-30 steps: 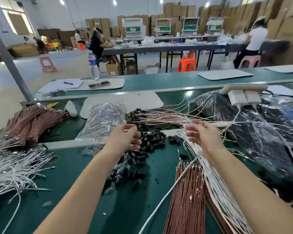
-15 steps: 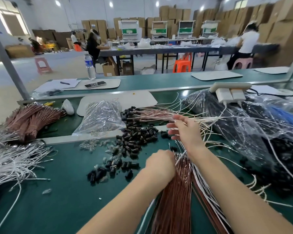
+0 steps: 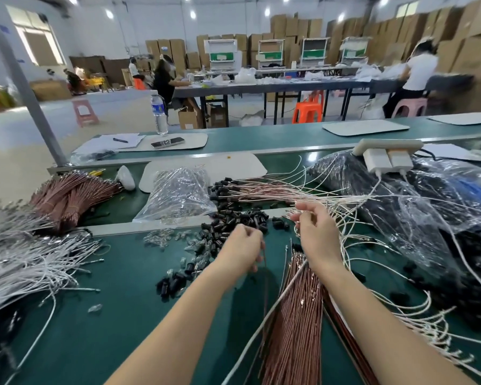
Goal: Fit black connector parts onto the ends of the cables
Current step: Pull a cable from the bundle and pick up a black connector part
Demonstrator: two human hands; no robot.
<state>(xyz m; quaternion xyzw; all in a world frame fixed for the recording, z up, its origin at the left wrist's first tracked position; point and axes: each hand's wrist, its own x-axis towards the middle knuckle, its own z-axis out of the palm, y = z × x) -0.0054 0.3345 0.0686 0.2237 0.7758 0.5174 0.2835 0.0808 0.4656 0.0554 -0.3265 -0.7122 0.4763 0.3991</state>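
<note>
From the head view, the green worktop (image 3: 100, 337) is crowded with wire. The left hand (image 3: 242, 250) hovers just above it near the middle, its grip closed, fingers curled in a pinch on a single brown cable (image 3: 265, 273) that runs back toward the person. The right hand (image 3: 315, 234) is raised just beside it, fingers bent among the pale cables (image 3: 353, 245) that fan out to the right. I cannot tell whether that grip actually holds one of them.

The loose black connector parts (image 3: 233, 226) lie in a scattered pile just beyond and to the left of the left hand, with a few small clear pieces (image 3: 159, 238) strewn next to them. Under the right forearm, a thick bundle of copper-coloured cables (image 3: 292, 323) points away from the person. Farther back, a sheaf of cables already capped with black ends (image 3: 225, 191) lies across the worktop, touching a clear plastic bag (image 3: 178, 193).

At far left sit a heap of white cables (image 3: 20, 262) and another copper bundle (image 3: 67, 195). At right, a large plastic bag of dark parts (image 3: 400, 218) carries a white power strip (image 3: 386, 151). A water bottle (image 3: 159, 115) stands on the next bench back.
</note>
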